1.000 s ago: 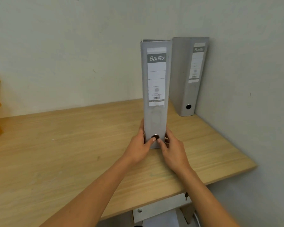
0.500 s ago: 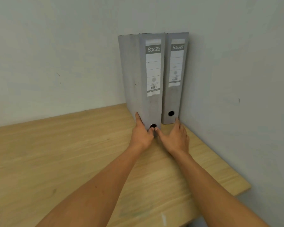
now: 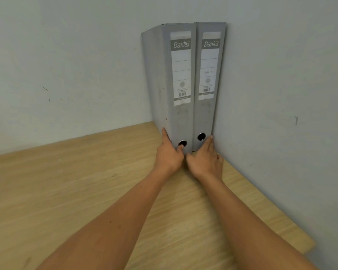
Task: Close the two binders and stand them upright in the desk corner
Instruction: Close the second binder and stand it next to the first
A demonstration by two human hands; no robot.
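Two closed grey binders stand upright side by side in the desk corner, spines toward me. The left binder (image 3: 180, 78) touches the right binder (image 3: 209, 75), which stands against the right wall. My left hand (image 3: 170, 152) wraps the bottom of the left binder, with the thumb at its spine hole and the fingers along its left cover. My right hand (image 3: 206, 160) lies at the foot of the right binder, its fingers spread and the fingertips reaching between that binder and the wall.
The wooden desk (image 3: 76, 182) runs from the corner to the left and toward me. Its right side meets the wall, and its front edge (image 3: 308, 248) ends at the lower right. Pale walls close the corner behind and to the right.
The left binder has slid back across the desk and now stands flush beside the right one in the corner. Both hands followed it, and my right hand spread out at the right binder's base.
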